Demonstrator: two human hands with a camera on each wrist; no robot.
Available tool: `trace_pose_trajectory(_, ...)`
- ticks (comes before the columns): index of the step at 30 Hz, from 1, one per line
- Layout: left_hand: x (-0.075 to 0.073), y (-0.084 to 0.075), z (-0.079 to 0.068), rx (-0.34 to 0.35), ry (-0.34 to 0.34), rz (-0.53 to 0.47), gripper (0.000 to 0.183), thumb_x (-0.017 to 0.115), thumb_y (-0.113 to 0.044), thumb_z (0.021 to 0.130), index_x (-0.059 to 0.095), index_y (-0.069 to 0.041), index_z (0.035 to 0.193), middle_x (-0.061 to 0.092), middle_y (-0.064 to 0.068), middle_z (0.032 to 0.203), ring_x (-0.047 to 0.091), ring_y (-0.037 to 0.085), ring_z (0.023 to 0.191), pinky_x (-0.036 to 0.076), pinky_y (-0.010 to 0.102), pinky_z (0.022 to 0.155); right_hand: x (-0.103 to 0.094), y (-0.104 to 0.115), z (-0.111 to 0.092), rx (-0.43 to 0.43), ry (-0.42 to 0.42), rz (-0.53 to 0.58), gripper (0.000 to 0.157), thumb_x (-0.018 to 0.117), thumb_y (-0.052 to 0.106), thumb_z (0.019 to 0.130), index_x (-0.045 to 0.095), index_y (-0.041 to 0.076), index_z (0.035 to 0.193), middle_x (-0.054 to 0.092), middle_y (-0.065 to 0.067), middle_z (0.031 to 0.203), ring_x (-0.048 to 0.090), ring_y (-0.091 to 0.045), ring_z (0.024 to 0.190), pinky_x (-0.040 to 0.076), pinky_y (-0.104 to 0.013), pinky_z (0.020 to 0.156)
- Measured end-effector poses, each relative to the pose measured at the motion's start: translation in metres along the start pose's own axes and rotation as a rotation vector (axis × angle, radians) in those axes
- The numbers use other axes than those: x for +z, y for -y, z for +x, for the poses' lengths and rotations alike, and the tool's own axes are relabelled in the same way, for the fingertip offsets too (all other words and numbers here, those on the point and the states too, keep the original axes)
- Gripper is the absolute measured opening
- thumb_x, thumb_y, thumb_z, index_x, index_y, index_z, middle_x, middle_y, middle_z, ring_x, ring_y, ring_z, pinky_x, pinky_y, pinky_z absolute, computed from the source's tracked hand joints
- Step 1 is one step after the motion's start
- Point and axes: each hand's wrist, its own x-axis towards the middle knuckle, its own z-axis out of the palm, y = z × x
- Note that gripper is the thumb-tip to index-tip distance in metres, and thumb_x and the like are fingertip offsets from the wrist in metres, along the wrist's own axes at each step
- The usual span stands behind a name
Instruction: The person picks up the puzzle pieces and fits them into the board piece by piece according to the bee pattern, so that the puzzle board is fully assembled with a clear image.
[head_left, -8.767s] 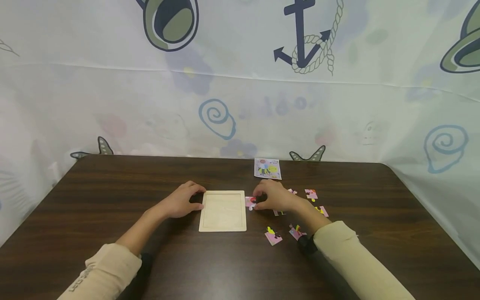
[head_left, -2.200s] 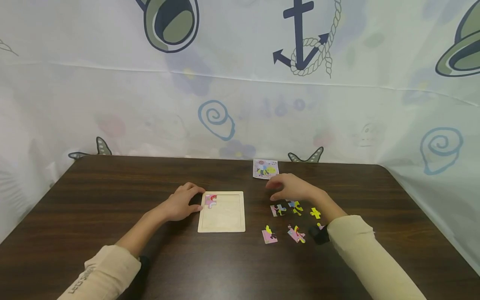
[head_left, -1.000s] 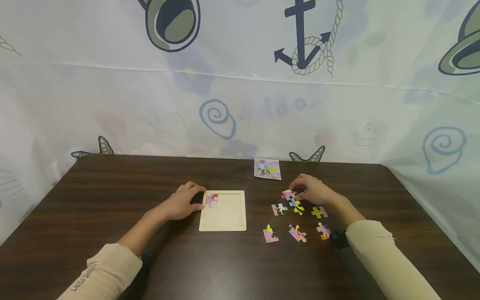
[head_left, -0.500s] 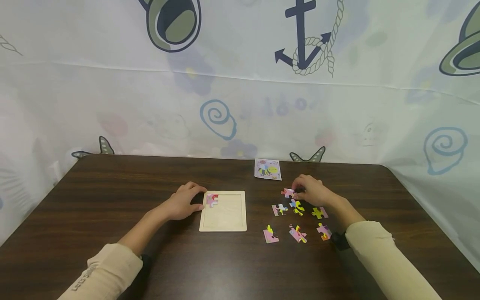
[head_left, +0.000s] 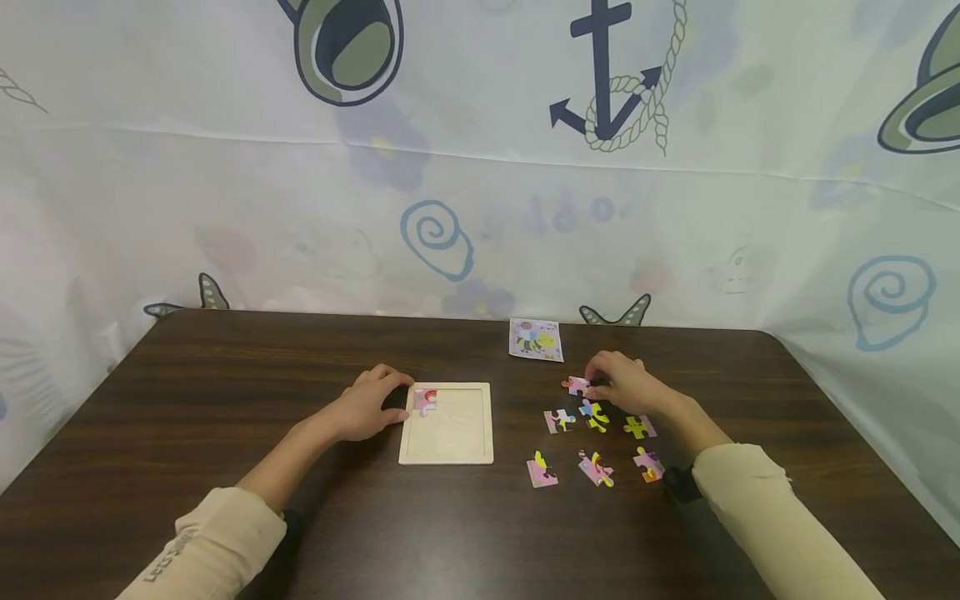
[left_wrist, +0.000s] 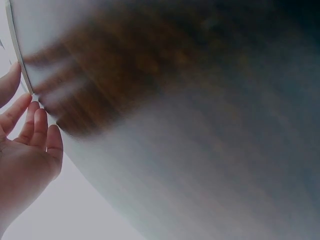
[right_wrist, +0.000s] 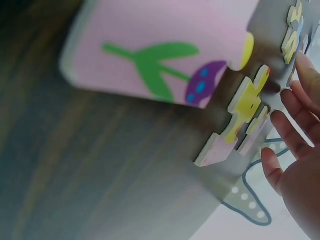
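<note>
A puzzle piece point(head_left: 422, 400) has moved into the tray point(head_left: 453, 437), between the hands point(head_left: 366, 403) point(head_left: 621, 382).

One puzzle piece point(head_left: 422, 401) lies in the tray point(head_left: 450, 437), far left; loose pieces point(head_left: 597, 472) lie right of the tray, a card point(head_left: 536, 339) beyond them.
</note>
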Motion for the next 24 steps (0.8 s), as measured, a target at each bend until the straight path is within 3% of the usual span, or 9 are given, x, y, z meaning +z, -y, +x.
trace_pose_trajectory(12,0.0,0.001,0.001,-0.003,0.0,0.006,0.044,0.062,-0.014,0.087,0.048,-0.001,0.127,0.042,0.02,0.123,0.037,0.04,0.114,0.03,0.062,0.087,-0.007,0.005,0.0,-0.008,0.009,0.03,0.014,0.066,0.015,0.085,0.059,0.006,0.093,0.058,-0.004,0.095,0.051,-0.025,0.093,0.029,-0.052,0.081)
trace_pose_trajectory(24,0.0,-0.001,0.0,0.005,0.0,0.002,0.044,0.062,-0.014,0.087,0.048,0.0,0.127,0.042,0.021,0.124,0.037,0.041,0.115,0.029,0.063,0.087,-0.012,0.034,0.013,-0.068,0.002,0.085,0.017,0.066,0.015,0.084,0.059,0.003,0.094,0.06,-0.003,0.091,0.055,-0.024,0.093,0.026,-0.054,0.087)
